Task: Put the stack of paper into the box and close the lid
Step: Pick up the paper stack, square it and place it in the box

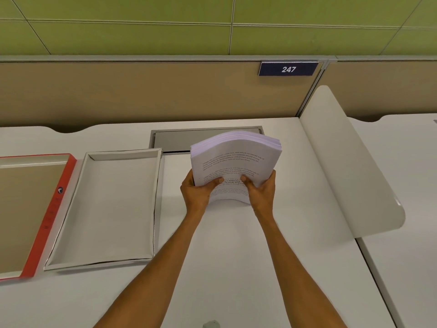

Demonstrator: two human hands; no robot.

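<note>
White printed sheets, a pretty thick stack of paper (236, 162), is up off the bench (224, 256) right now, pinched at its near end by both hands. Left hand (197, 192) has its thumb on top of the front page and the fingers tucked underneath, right hand (260, 190) mirrors it on the other side, so both are closed on the stack. The far end of the stack fans up and curves a bit, and you can see lines of text on the top page, too small to read.

The box (104, 207) sits open to the left of the hands, a shallow white tray, nothing inside it that I can see. Its right wall is the edge closest to the paper. Just beside it on the left, almost touching, is the lid (54, 209), lying upside down with a red rim and a brownish inside, partly cut off by the picture's edge.

Behind the stack there's a grey cable hatch (170, 139) set into the bench, partly hidden by the paper. A white curved divider panel (343, 162) stands to the right, and the tan partition at the back carries a dark sign (288, 69) reading 247. Some small grey thing shows at the bottom edge, can't tell what.
</note>
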